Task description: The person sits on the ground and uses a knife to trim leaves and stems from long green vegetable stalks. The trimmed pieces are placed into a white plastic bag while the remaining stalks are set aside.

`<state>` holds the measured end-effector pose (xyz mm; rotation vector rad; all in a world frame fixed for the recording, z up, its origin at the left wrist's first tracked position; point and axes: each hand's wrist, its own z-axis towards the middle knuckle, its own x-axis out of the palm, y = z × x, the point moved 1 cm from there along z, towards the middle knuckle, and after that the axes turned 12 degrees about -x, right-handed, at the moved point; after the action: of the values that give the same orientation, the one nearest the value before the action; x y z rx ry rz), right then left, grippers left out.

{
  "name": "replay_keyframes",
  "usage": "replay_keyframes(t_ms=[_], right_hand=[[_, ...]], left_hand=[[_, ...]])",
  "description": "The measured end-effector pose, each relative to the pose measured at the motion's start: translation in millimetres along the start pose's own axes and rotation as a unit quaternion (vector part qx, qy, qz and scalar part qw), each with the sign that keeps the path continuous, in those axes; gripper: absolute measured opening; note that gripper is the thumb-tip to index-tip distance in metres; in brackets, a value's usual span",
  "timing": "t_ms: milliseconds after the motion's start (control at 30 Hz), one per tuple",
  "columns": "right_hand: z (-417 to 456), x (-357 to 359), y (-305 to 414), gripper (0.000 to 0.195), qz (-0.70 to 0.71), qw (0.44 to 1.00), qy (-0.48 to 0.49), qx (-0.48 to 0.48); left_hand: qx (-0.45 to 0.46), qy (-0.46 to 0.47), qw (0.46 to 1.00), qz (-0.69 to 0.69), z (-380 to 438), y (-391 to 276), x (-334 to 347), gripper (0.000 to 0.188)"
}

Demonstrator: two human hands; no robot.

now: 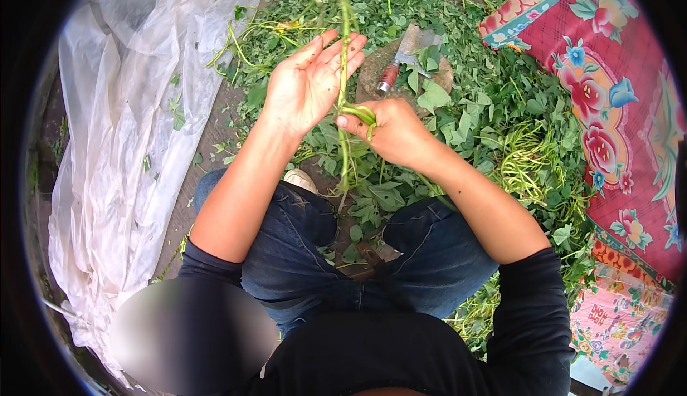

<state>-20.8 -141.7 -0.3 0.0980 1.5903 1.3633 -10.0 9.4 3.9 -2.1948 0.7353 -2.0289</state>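
Observation:
My right hand (pixel 400 134) is closed around a few short green leaf stalks (pixel 364 112), pinched between thumb and fingers. A long green vine stem (pixel 343 82) runs upright past the right thumb, its lower end hanging above the ground between my knees. My left hand (pixel 308 82) is spread with the palm turned up, behind the vine. Whether the vine rests on its fingers I cannot tell. Beyond the hands, a cleaver (pixel 402 58) with a reddish-brown handle lies on a round chopping block (pixel 370 77), partly covered by loose leaves.
Chopped green leaves (pixel 300 7) spread over the ground ahead. Leafy vines and stalks (pixel 528 154) are heaped at my right. Clear plastic sheeting (pixel 134 127) lies along the left, and a red flowered cloth (pixel 596 95) along the right. A pale shoe (pixel 301 180) shows by my left knee.

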Motion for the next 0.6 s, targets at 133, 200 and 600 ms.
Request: replay_keyframes(t_ms=[133,200,600], right_hand=[[2,2,-2,0.02,0.002,0.998,-0.061,-0.007],[6,-2,-6,0.015,-0.005,0.998,-0.057,0.007],[14,-39,-23,0.026,0.171,0.983,-0.043,0.048]], left_hand=[[-0.046,0.018,0.998,0.049,-7,-3,9,0.045],[-0.059,0.041,0.995,0.065,-12,-6,16,0.048],[-0.164,-0.083,0.915,0.358,-5,8,-4,0.025]])
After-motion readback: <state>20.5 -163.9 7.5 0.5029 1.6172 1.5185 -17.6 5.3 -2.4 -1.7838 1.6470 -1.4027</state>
